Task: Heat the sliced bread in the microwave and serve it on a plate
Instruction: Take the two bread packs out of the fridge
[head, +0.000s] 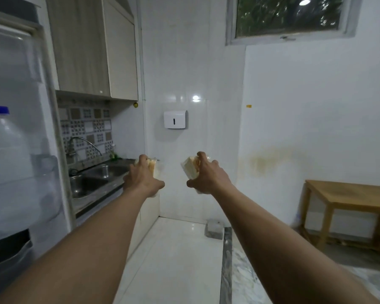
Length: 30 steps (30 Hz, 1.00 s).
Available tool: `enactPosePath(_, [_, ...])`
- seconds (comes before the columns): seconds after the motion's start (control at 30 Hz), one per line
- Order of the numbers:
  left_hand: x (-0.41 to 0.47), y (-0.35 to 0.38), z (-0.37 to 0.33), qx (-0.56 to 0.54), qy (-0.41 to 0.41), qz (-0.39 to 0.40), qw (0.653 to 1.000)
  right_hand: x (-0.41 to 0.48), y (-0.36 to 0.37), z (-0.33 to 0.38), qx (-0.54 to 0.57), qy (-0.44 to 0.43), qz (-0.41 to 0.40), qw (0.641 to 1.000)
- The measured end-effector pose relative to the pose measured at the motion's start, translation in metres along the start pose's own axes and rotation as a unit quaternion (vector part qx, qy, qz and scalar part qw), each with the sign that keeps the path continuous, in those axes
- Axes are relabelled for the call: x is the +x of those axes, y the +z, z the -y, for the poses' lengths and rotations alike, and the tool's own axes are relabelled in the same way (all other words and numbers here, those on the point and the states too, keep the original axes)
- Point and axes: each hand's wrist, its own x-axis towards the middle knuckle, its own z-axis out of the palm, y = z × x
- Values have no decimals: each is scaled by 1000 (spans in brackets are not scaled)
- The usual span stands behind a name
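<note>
Steel sink (90, 181) under wall cabinets (92, 47), water jug (7, 163), wooden table (349, 196), high window (290, 16)

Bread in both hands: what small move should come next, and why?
Probably turn to look for the microwave. The left hand and right hand each grip bread, held out in mid-air. Neither a microwave nor a plate shows in this view, which takes in a sink, a counter and a wooden table.

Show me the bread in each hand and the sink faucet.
left-hand bread (152, 168): head view, on the exposed slice edges.
right-hand bread (189, 169): head view, on the pale side of the slices.
faucet (71, 150): head view, on its thick lower body.
</note>
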Motion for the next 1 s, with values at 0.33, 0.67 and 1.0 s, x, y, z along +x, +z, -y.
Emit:
enactPosePath(0.33, [156, 74, 8, -21, -8, -29, 999, 169, 66, -19, 18, -27, 3, 999])
enactPosePath(0.67, [293, 128, 43, 6, -90, -58, 994, 331, 145, -10, 73, -93, 51, 992])
enactPosePath(1.0, [410, 144, 94, 59, -193, -123, 972, 491, 234, 42, 111, -225, 124, 960])
